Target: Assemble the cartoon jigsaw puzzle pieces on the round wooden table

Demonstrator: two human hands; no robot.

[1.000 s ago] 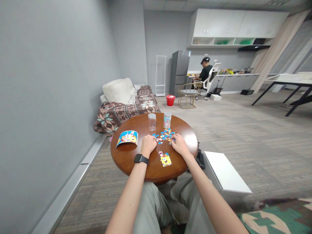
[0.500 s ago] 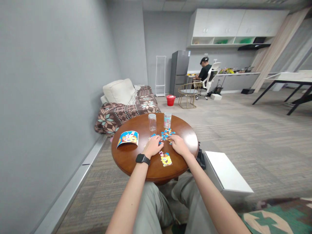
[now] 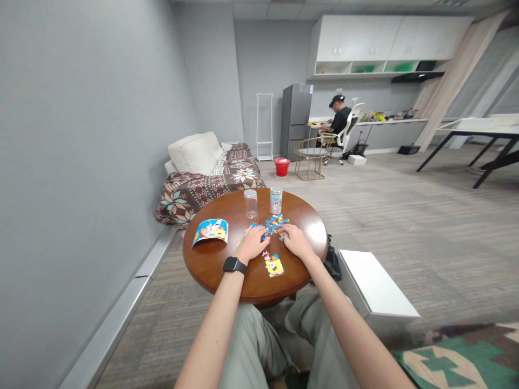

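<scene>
Loose blue-and-orange jigsaw pieces (image 3: 275, 222) lie in a pile on a round brown table (image 3: 214, 270). My left hand (image 3: 253, 241), with a black watch on the wrist, rests palm down over pieces at the pile's left side, fingers apart. On the right edge of the pile, my right hand (image 3: 295, 240) touches pieces with its fingers stretched out; whatever lies under the fingertips is hidden. Nearer to me, between the forearms, is a joined puzzle section (image 3: 274, 266) with a yellow cartoon face. A curved picture sheet (image 3: 211, 231) stands on the table's left.
Behind the pile stand a clear jar (image 3: 251, 205) and a labelled can (image 3: 276, 201). A white box (image 3: 379, 283) is on the floor at right. Beyond are a covered sofa (image 3: 211, 186), a red bucket (image 3: 282, 167) and a person (image 3: 340, 120) seated at a counter.
The whole view has shifted slightly left. My left hand has moved a little against the pieces, and its fingers lie closer together; my right hand stays at the pile.
</scene>
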